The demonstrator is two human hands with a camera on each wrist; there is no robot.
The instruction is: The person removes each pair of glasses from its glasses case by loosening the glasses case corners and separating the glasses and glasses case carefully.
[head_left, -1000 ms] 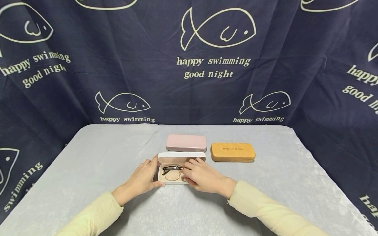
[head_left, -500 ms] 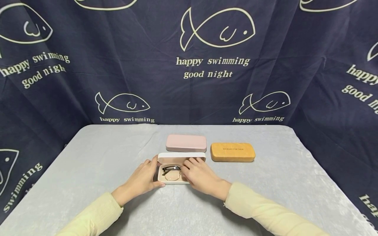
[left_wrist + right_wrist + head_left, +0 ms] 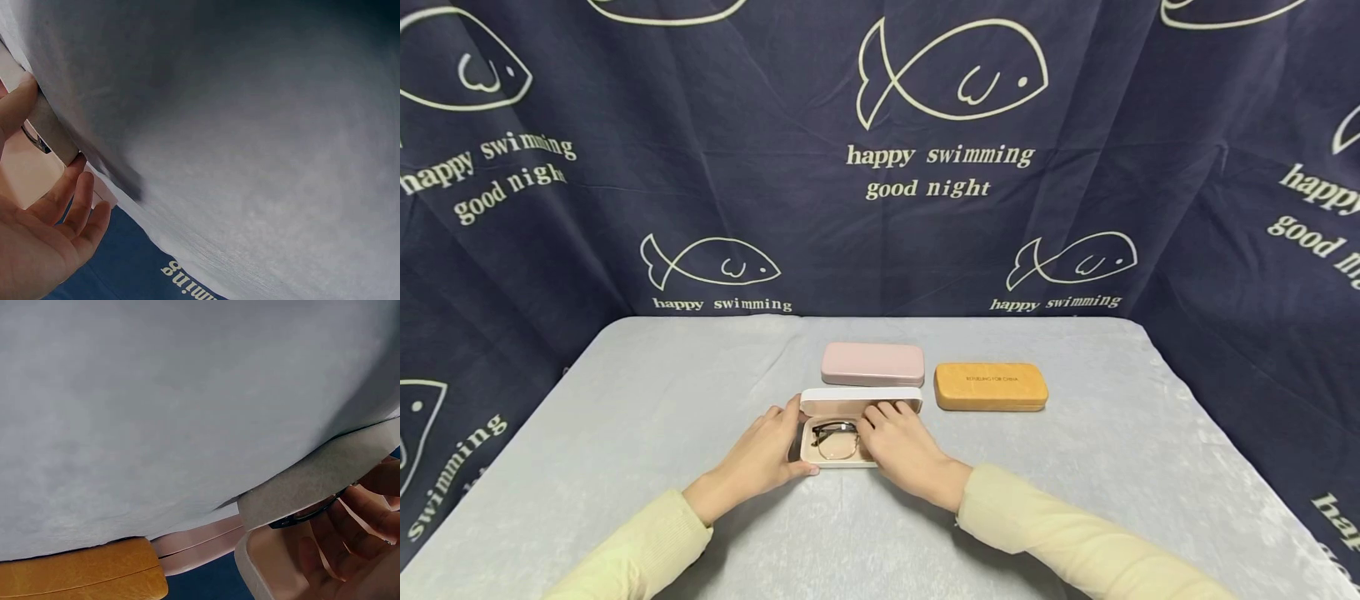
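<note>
A white hinged glasses case (image 3: 842, 407) lies on the table with its lid raised, showing a pale pink lining. Inside sits a pair of eyeglasses (image 3: 835, 427) with a dark upper frame and thin light lower rims. My left hand (image 3: 758, 450) grips the case's left end, thumb at the front corner and forefinger at the rear. In the left wrist view the case's end wall (image 3: 53, 128) is between them. My right hand (image 3: 904, 450) reaches into the case's right half, thumb and fingers pinching the eyeglasses (image 3: 306, 515) and covering their right side.
Directly behind the white case lies a closed pink glasses case (image 3: 872, 363). A closed mustard-yellow case (image 3: 991, 387) with lettering lies to the right. The table (image 3: 685, 392) has a pale grey cloth; a navy fish-print curtain (image 3: 880, 275) surrounds it.
My right hand has shifted slightly left over the case, its wrist and sleeve moving left too. My left hand, the white case and the other two cases stay where they were.
</note>
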